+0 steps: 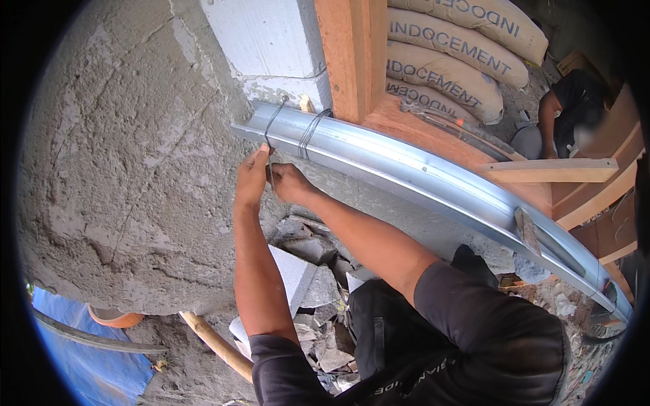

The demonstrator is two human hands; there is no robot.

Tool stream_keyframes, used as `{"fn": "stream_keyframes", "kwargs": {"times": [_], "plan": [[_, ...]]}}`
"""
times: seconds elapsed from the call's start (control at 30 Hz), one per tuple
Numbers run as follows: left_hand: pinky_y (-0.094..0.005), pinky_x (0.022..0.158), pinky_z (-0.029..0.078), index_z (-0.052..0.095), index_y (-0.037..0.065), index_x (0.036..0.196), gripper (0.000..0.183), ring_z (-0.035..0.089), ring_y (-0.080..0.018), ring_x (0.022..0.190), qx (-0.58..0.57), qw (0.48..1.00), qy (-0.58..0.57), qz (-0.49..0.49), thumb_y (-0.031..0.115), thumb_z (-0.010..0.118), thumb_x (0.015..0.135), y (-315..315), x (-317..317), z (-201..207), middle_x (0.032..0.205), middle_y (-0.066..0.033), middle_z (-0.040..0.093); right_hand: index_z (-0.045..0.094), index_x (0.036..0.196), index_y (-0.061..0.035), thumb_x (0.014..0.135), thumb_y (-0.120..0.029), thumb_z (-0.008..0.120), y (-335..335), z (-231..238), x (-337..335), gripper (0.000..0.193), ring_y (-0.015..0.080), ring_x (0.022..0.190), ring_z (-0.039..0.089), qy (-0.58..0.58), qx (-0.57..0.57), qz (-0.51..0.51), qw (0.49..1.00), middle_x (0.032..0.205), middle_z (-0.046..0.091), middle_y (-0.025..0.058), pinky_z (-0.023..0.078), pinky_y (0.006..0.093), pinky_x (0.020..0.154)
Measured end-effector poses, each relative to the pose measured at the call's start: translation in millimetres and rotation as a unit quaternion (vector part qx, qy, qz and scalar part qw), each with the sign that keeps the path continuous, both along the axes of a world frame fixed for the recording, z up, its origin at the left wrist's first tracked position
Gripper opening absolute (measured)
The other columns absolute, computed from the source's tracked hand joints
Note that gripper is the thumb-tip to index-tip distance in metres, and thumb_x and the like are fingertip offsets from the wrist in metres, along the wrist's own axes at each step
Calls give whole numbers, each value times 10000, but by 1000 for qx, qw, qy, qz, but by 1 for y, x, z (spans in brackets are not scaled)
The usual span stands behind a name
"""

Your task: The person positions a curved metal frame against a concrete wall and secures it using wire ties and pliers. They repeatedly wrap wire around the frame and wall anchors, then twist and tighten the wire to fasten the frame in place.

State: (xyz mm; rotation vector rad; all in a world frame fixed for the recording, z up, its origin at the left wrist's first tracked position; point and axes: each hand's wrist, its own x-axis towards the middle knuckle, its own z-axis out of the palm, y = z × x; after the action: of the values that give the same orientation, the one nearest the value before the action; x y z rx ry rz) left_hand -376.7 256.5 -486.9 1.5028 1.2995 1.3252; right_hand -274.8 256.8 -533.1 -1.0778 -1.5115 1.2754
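Wire (270, 126) across metal channel (379, 152), left grip (251, 177) below pinching it, right grip (291, 183) pinching thin strand (271, 162)

Building site, unfinished. Evidence: one wall (122, 135), coarse grey mortar, unpainted; one section of bare white blocks (267, 40); one raw timber post (342, 54); one stack of bulging tan sacks (447, 57); one long metal channel (406, 162), wire (311, 133) looped round one end; rubble (325, 287), broken, loose; one blue tarp (81, 348), spread lower left; one rough wooden pole (217, 346), nearby.
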Motion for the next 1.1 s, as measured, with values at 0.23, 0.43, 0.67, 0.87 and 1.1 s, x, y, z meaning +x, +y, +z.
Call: {"fn": "stream_keyframes", "kwargs": {"times": [0.23, 0.43, 0.67, 0.87, 1.1], "plan": [[-248, 588, 405, 607, 49, 919, 293, 488, -88, 649, -33, 992, -23, -118, 334, 542, 927, 8, -10, 0, 731, 1, 553, 571, 769, -3, 949, -371, 423, -38, 3, 34, 435, 189, 514, 593, -86, -5, 27, 996, 566, 558, 86, 476, 347, 568], [-349, 596, 405, 581, 23, 929, 304, 497, -225, 634, 223, 909, 349, 35, 310, 484, 954, 8, -1, -7, 709, -103, 534, 565, 776, -1, 944, -388, 439, -141, -40, 111, 440, 166, 516, 588, -11, -51, 1, 999, 586, 583, 73, 467, 335, 563], [-417, 643, 428, 574, 5, 999, 299, 581, -350, 730, 182, 895, 406, -11, 278, 461, 955, 1, -10, 13, 805, -199, 601, 586, 805, -5, 935, -335, 487, -221, -14, 164, 369, 155, 533, 575, -56, -28, 37, 997, 631, 580, 67, 438, 328, 536], [-442, 646, 446, 580, 10, 962, 242, 586, -398, 768, 230, 853, 469, -1, 227, 476, 933, 1, 1, 11, 835, -199, 612, 626, 912, -16, 900, -284, 550, -260, 74, 180, 278, 243, 612, 585, -89, 139, 52, 985, 694, 609, 119, 449, 355, 597], [-456, 586, 490, 556, 72, 926, 188, 621, -350, 722, 253, 731, 608, 180, 239, 470, 924, -23, -2, 8, 841, -142, 639, 664, 877, -21, 855, -308, 590, -291, 216, 227, 298, 308, 666, 615, -224, 332, -40, 915, 705, 625, 147, 458, 401, 613]]}}
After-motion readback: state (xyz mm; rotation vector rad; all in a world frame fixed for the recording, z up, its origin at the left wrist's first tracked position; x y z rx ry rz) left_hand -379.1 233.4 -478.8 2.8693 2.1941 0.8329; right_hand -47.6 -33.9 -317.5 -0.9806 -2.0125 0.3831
